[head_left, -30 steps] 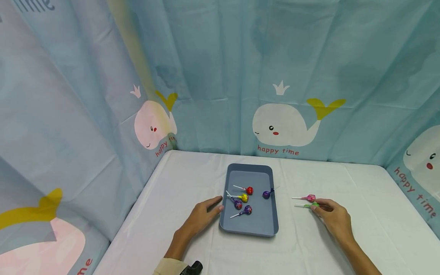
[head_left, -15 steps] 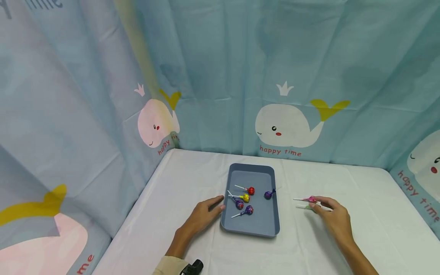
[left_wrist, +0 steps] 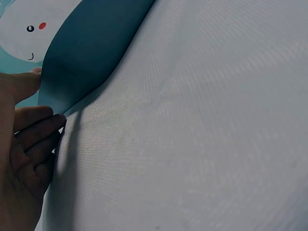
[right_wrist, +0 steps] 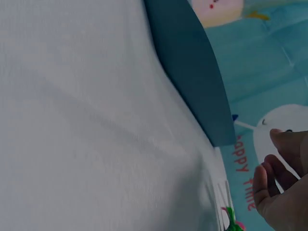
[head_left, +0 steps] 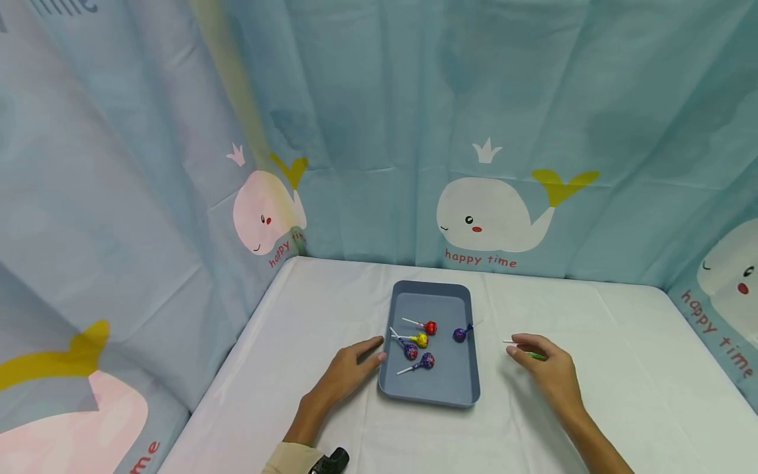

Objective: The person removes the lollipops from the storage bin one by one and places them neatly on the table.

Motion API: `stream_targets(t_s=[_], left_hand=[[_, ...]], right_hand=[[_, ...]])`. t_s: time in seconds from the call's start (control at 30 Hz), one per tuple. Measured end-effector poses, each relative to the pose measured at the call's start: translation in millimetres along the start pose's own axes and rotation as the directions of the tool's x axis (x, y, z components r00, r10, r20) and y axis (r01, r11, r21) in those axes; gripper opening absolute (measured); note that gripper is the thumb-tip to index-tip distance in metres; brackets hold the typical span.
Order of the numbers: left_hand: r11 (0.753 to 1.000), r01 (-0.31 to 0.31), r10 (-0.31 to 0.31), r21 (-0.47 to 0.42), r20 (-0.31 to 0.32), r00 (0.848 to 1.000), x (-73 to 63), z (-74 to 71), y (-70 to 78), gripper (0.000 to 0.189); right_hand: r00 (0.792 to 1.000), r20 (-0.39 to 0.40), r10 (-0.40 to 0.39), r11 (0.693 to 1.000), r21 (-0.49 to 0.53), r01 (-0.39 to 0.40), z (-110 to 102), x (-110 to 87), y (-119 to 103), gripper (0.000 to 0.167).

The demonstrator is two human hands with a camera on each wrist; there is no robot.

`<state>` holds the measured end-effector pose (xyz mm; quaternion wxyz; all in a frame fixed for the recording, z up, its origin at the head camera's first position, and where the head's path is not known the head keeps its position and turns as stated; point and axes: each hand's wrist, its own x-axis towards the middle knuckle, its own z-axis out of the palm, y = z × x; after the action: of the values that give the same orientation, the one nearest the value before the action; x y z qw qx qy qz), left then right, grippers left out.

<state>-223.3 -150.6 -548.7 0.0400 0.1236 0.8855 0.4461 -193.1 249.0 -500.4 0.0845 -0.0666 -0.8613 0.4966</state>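
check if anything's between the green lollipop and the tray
The right hand partly covers the green lollipop; beyond it, only cloth and the raised right rim of the tray intervene. A purple lollipop pokes its stick over that rim.

In the head view, the left forearm [head_left: 306, 418] is slanting up from the bottom edge, and the left hand [head_left: 346, 374] is lying at lower middle, index finger [head_left: 372, 343] and thumb [head_left: 376, 361] pointing right with a gap between them. The right forearm [head_left: 598, 444] is slanting leftward from lower right, the right hand [head_left: 551, 372] pointing its fingertips left. In the right wrist view, its thumb is standing apart from loosely curled fingers. In the left wrist view, the left palm is partly showing along the left edge.
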Motion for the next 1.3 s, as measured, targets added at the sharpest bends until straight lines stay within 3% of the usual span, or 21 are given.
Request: stream_targets(t_s=[0.4, 0.7, 1.3], left_hand=[[1.0, -0.005, 0.005, -0.009, 0.001, 1.0, -1.6, 0.4, -0.9, 0.061], [1.0, -0.008, 0.008, -0.013, -0.001, 1.0, -1.1, -0.7, 0.9, 0.061], [1.0, -0.011, 0.011, -0.012, -0.003, 1.0, 0.0, 0.5, 0.2, 0.06]], right_hand=[[0.994, 0.054, -0.094, 0.988, 0.128, 0.087, 26.5, -5.1, -13.3, 0.038], [0.987, 0.13, -0.093, 0.977, 0.205, 0.065, 43.1, -9.5, -21.5, 0.041], [0.971, 0.208, -0.119, 0.96, 0.275, 0.059, 73.7, -18.7, -43.9, 0.038]])
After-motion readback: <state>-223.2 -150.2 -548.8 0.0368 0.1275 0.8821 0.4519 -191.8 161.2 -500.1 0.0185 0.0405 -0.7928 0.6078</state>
